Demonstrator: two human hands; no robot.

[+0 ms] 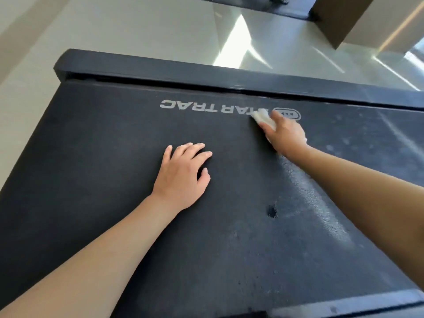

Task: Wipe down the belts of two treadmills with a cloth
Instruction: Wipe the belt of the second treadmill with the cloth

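Right hand (pixel 284 134) pressing white cloth (pixel 263 119) onto far treadmill belt (pixel 114 138), cloth protruding beyond fingertips over printed logo (pixel 202 107), left hand (pixel 183 173) flat, fingers spread, nearer

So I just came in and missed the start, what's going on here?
A person is wiping a treadmill belt. The right hand presses a white cloth onto the belt over the printed logo, near the dark end bar. The left hand rests flat on the belt, fingers spread, holding nothing. The belt's right side shows pale streaks and spots, and there is a small dark mark nearer the camera.
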